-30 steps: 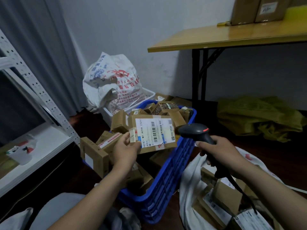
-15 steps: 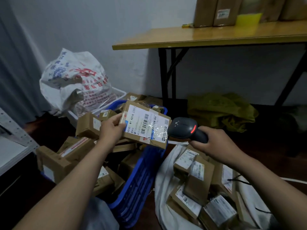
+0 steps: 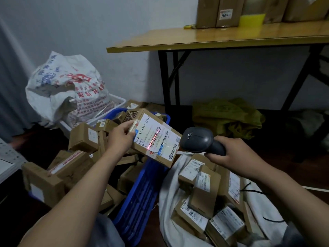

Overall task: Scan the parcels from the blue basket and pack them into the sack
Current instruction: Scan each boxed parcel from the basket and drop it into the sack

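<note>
Left hand (image 3: 119, 138): is gripping the parcel (image 3: 156, 139) over the blue basket (image 3: 142, 193), label tilted toward the scanner (image 3: 201, 139).
Right hand (image 3: 229, 152): is curling around the scanner, probably pressing its trigger.
Sack (image 3: 170, 189): is lying open below, ready.

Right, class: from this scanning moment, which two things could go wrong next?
1. The left hand grips the parcel by one end only, so it might tip or slip.
2. The red line from the scanner crosses a label bearing several barcodes; it might read the wrong one.
</note>
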